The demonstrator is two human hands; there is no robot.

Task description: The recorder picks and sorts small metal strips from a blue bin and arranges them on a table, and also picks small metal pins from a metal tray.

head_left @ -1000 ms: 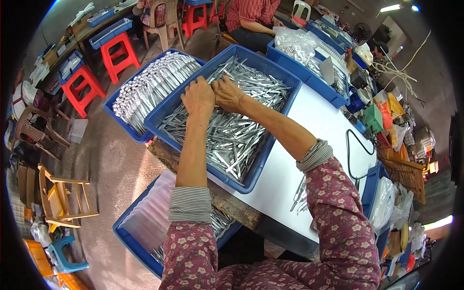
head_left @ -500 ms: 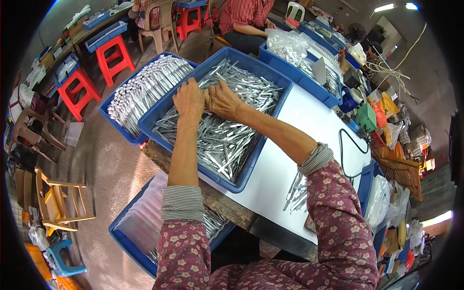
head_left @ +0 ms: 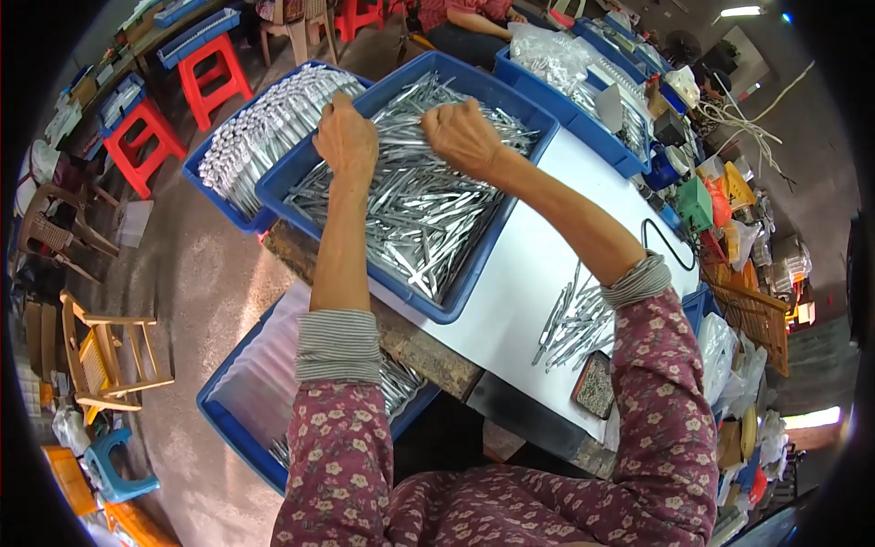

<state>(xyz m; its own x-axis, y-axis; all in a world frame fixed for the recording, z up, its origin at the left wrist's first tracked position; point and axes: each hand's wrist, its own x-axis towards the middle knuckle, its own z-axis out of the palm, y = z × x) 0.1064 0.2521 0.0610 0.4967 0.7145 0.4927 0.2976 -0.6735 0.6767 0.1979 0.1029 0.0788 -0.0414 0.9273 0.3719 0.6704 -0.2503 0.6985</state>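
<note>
A deep blue plastic tray full of loose, slim silver metal pieces stands at the table's edge. My left hand is at its left rim, fingers curled; their tips and anything in them are hidden. Over the pieces in the far part of the tray is my right hand, closed, its back toward me; I cannot make out what it holds. Just left, a second blue tray carries neat rows of bundled silver pieces.
Loose metal strips and a small dark-framed block lie on the white tabletop. Below left is a blue tray with plastic sheeting. Another blue tray is at far right. Red stools and a seated person are beyond.
My hands, close together before, have come apart: the right has moved right over the loose pieces, the left stays by the left rim. The whole view has shifted, with the trays now higher.
</note>
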